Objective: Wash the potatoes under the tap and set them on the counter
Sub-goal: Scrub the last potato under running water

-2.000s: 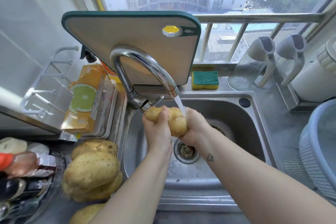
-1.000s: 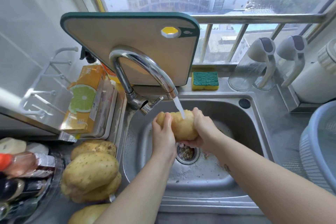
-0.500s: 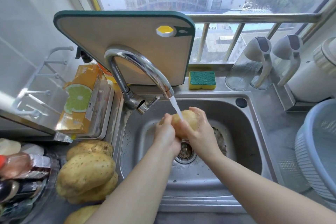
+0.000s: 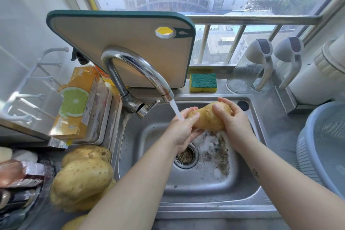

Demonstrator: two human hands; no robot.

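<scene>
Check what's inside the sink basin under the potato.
In the sink: the drain strainer holding debris, and dirt specks spread to its right. The left hand covers part of the strainer; the potato and right hand hide the basin's far wall.

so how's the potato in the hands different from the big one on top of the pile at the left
The held potato is up over the sink, gripped by both the left hand and the right hand; the big pile potato rests untouched on other potatoes. The held one looks wet and sits beside the tap's stream; the pile one looks dry. The pile one appears larger. Both are yellowish-tan with dark specks.
</scene>
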